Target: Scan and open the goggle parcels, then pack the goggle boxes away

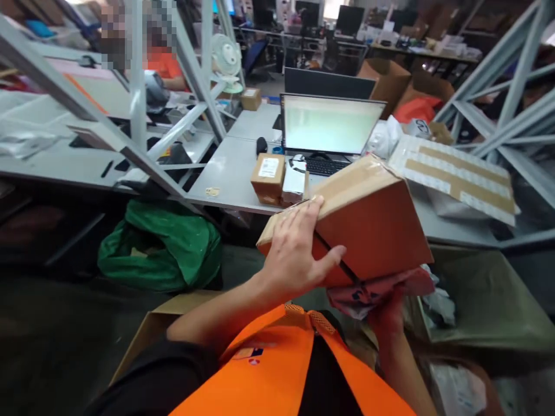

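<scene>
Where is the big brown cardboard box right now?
In the head view, the big brown cardboard box is right of centre, tilted, held between the left hand and right hand, before the grey desk.

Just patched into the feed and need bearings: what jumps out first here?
The big cardboard box at centre, tilted, with the left hand flat on its near corner and the right hand under it against a pink bag. Behind it a lit monitor stands on the grey desk; a green bag lies on the floor, left.

An orange vest [281, 364] with a mesh collar and a small printed badge lies over a black top [160, 375]; bare forearms run back from the fingers [299, 216].
</scene>
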Tool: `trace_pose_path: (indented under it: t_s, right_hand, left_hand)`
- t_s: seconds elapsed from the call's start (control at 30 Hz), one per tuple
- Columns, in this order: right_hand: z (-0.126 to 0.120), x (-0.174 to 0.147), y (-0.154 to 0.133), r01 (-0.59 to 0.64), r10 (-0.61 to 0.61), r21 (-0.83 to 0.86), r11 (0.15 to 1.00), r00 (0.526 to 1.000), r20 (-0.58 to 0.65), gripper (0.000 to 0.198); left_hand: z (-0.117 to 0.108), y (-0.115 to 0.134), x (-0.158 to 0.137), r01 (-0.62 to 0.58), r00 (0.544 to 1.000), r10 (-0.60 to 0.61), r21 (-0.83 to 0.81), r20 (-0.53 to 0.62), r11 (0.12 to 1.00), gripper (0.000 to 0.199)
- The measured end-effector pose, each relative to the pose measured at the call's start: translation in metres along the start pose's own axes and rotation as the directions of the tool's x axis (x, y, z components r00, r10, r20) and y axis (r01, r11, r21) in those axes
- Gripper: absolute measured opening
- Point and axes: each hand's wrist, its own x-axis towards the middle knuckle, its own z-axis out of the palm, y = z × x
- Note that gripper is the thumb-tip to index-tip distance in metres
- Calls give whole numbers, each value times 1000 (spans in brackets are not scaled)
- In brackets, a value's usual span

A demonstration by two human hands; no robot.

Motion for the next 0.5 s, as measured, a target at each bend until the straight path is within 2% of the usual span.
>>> trace_pose_path:
  t_s: [0.07,0.17,0.27,0.33,0.4,0.5]
  right_hand:
    - [39,34,4,-40,40,39,998,999,5,75]
    - [97,92,7,-72,73,-14,997,995,62,64]
    - [167,157,0,-68,74,-41,997,987,146,55]
    - [225,201,-11,-72,78,-33,997,966,245,55]
    - [292,243,-26,-81,91,-42,996,919,383,58]
    - [401,300,-41,-96,154,-127,987,790,594,54]
  left_hand:
    - [-26,-31,15,84,994,-82,28,-71,996,87]
    - [-60,-76,40,193,969,-183,43,-169,980,86]
    - [-91,-120,70,285,916,-269,12,-297,958,86]
    - [-113,-150,91,332,862,-313,-23,-399,943,87]
    - [-134,-184,111,363,797,-339,-52,-499,930,86]
    - [-162,-243,132,389,688,-367,-108,-627,915,80]
